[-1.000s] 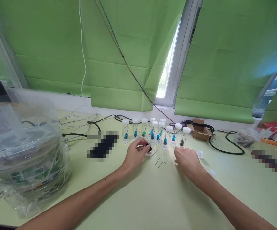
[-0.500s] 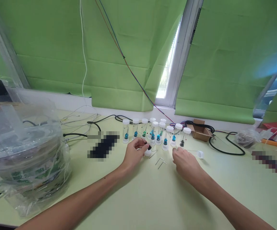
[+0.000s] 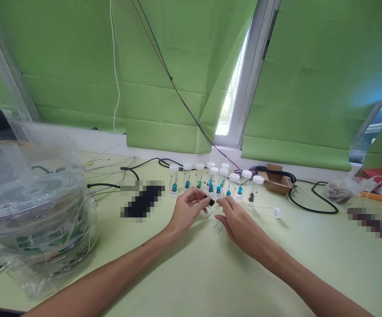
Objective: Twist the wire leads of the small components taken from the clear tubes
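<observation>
My left hand (image 3: 187, 211) pinches a small black part (image 3: 211, 202) between thumb and fingers, a little above the table. A white cap beneath it is mostly hidden by the fingers. Just to the right, my right hand (image 3: 235, 215) reaches toward the black part, its thumb apart from the fingers and nothing visible between them. Thin bent metal wires (image 3: 219, 227) lie under the right hand, partly covered. Behind both hands stand several clear tubes with white caps (image 3: 246, 175), holding blue, green or dark pieces. Another clear tube (image 3: 261, 210) lies on its side beyond the right hand.
At left stands a large spool wrapped in clear plastic (image 3: 45, 220). A small open cardboard box (image 3: 276, 181) and black cable (image 3: 323, 211) are at the back right. A pixelated dark object (image 3: 144, 201) lies left of my hands. Green blinds (image 3: 184, 66) hang behind the table.
My right hand has moved left from beside the lying tube to close beside my left hand. The black part in my left hand has shifted slightly right and up.
</observation>
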Demonstrator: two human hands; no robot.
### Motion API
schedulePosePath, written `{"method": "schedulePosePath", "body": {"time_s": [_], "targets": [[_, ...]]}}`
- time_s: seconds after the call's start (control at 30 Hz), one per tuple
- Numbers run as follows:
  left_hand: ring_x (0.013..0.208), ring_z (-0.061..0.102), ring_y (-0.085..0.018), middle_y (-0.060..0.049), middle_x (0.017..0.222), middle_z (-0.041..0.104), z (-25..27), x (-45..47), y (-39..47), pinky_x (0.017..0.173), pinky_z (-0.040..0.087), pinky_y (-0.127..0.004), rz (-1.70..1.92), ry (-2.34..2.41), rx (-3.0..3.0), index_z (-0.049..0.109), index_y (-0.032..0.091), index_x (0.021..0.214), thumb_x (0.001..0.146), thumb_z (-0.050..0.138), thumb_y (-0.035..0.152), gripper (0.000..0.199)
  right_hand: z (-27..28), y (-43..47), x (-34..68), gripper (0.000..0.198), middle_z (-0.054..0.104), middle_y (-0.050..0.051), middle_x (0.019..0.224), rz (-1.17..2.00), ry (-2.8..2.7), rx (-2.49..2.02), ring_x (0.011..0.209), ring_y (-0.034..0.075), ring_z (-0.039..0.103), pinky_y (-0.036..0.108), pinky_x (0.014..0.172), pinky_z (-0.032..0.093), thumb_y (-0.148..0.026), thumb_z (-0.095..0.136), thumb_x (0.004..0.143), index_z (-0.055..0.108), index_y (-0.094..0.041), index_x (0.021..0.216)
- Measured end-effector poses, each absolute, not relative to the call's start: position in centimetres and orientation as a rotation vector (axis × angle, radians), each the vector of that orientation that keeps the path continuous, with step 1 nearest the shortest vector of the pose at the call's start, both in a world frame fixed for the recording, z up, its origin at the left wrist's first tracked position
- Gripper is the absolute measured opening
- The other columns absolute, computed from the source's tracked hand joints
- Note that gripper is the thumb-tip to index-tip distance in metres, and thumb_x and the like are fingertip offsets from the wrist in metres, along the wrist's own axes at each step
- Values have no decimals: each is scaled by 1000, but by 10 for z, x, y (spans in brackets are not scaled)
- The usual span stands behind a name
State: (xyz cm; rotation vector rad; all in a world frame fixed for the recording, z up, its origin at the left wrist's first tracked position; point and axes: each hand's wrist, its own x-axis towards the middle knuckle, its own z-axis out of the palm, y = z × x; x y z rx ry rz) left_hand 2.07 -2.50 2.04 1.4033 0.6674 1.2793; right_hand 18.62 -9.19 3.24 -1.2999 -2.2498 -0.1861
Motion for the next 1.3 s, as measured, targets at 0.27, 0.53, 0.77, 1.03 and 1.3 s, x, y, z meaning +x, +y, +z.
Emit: {"method": "schedulePosePath", "body": {"time_s": [0.27, 0.53, 0.77, 1.03, 1.3], "targets": [[55, 53, -10, 2, 70, 60, 17, 21, -27, 56, 44, -25, 1162, 626, 1409, 62, 17, 77, 68, 76, 33, 24, 28, -89, 189, 23, 57, 10, 107, -179, -2182, -1244, 99, 24, 56, 40, 81, 50, -16, 45, 95, 43, -21, 118], [57, 49, -9, 1, 68, 57, 15, 18, -26, 62, 42, -25, 1075, 649, 1302, 67, 16, 77, 74, 72, 35, 20, 25, -84, 191, 26, 58, 11, 106, -225, -2188, -1254, 100, 25, 56, 40, 82, 49, -16, 45, 95, 43, -19, 120], [62, 53, -10, -4, 77, 61, 21, 17, -26, 63, 44, -24, 1055, 536, 1151, 70, 15, 76, 73, 72, 27, 13, 23, -82, 192, 28, 58, 10, 105, -231, -2178, -1251, 99, 24, 56, 39, 82, 49, -15, 47, 94, 43, -19, 121], [66, 55, -12, -7, 83, 62, 28, 16, -29, 70, 48, -26, 1021, 547, 1121, 68, 14, 70, 76, 65, 30, 17, 23, -81, 193, 30, 58, 9, 105, -215, -2154, -1234, 97, 24, 56, 39, 80, 50, -15, 47, 94, 42, -21, 122], [61, 54, -11, -6, 76, 61, 24, 17, -30, 61, 46, -25, 1047, 612, 1256, 66, 14, 71, 77, 67, 43, 29, 21, -81, 192, 26, 56, 10, 107, -203, -2129, -1218, 99, 25, 57, 41, 82, 50, -18, 48, 94, 44, -21, 119]]}}
